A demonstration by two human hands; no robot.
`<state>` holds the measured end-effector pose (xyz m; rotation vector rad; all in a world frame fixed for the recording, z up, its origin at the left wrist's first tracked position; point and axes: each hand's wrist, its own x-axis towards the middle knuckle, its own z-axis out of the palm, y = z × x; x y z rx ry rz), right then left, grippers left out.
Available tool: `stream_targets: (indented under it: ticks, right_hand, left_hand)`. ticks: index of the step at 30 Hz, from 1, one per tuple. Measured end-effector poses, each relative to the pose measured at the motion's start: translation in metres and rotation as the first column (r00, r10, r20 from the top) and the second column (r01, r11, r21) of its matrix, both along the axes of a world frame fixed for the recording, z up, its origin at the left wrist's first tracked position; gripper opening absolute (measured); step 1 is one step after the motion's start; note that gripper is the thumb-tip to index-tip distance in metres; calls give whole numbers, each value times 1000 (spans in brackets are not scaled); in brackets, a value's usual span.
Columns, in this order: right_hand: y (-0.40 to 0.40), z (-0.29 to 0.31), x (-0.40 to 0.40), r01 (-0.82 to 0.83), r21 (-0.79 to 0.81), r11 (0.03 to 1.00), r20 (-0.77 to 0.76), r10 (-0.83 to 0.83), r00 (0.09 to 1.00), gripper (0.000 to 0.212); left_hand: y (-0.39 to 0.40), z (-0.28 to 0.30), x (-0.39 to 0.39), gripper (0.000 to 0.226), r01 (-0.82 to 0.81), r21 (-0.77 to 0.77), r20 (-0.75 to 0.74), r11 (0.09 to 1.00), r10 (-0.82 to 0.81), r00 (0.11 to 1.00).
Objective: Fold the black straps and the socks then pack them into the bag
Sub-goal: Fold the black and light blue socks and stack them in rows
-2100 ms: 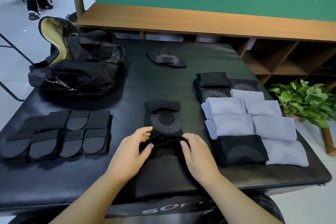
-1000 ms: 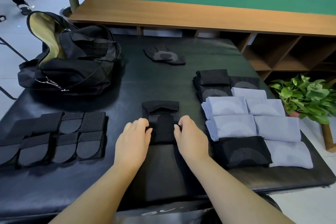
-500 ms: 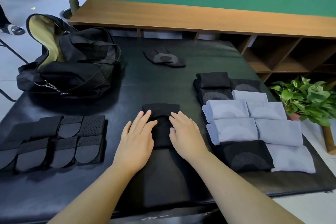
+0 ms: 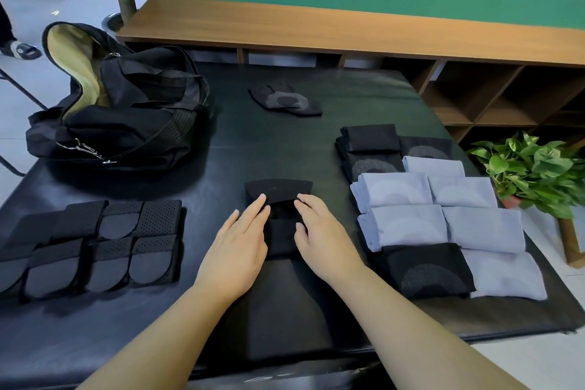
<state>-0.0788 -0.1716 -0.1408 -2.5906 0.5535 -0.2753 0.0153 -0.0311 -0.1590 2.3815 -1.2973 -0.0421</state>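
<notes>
- Two hands are working at the near middle of the black padded table [image 4: 285,142]. Left hand [image 4: 235,244] and right hand [image 4: 319,237] are both lying flat, fingers straight, pressing down on one black folded sock [image 4: 280,191]; neither is gripping anything.
- That sock is sitting between the two hands, its far cuff edge showing as a darker folded band beyond the fingertips (the lower part is partly covered by the palms).
- One loose black sock pair [image 4: 286,101] with a grey heel patch is lying unfolded toward the far middle of the table.
- Folded socks are lying in two columns on the right: six pale blue folded socks [image 4: 408,225] are counting out clearly; black folded socks [image 4: 424,272] are numbering about four, three at the far end and one at the near end (overlap is making the far count uncertain).
- Black straps [image 4: 95,244] are lying folded in two rows at the left; roughly eight, edges merging in the dark.
- One black bag [image 4: 126,123] is sitting at the far left corner, its mouth gaping open and showing a yellowish lining.
- One potted plant [image 4: 535,168] is standing off the table's right side.
</notes>
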Motion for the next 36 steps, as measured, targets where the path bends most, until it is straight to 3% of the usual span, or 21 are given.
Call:
stream_targets:
  ticks: [4,7,12,15,17,22,27,32,36]
  right_hand:
    - [1,-5,-1,13,-9,1000,19,-13,1000,40]
    - [2,-7,-1,38,10,999,5,-38,999,38]
    - [2,-7,-1,-2,-110,994,-66,-6,998,50]
    - [4,-14,-4,2,-183,983,-126,-26,992,64]
    - [6,-15,-6,6,-270,963,-127,-42,991,62]
    - [8,-16,-16,-99,-322,942,-103,69,992,47]
    - [5,-21,-29,-140,-265,954,-32,137,990,46]
    - [4,-23,-33,-154,-167,974,-40,150,988,53]
    - [7,-22,-28,-113,-122,986,-3,114,994,53]
  left_hand:
    - [0,0,-1,43,-84,-35,-110,996,80,991]
    - [-2,0,-1,39,-104,-38,-109,994,99,989]
    - [-2,-6,3,69,-58,86,57,995,53,997]
    - [-3,-7,5,76,-22,150,104,988,6,995]
    - [-5,-4,8,84,26,181,126,983,-49,991]
    - [-7,4,15,93,33,220,9,975,-35,999]
    - [0,0,13,104,93,193,8,977,-96,995]
    - [11,-5,13,85,178,171,90,969,-195,977]
    - [15,-6,13,72,147,207,167,967,-183,969]
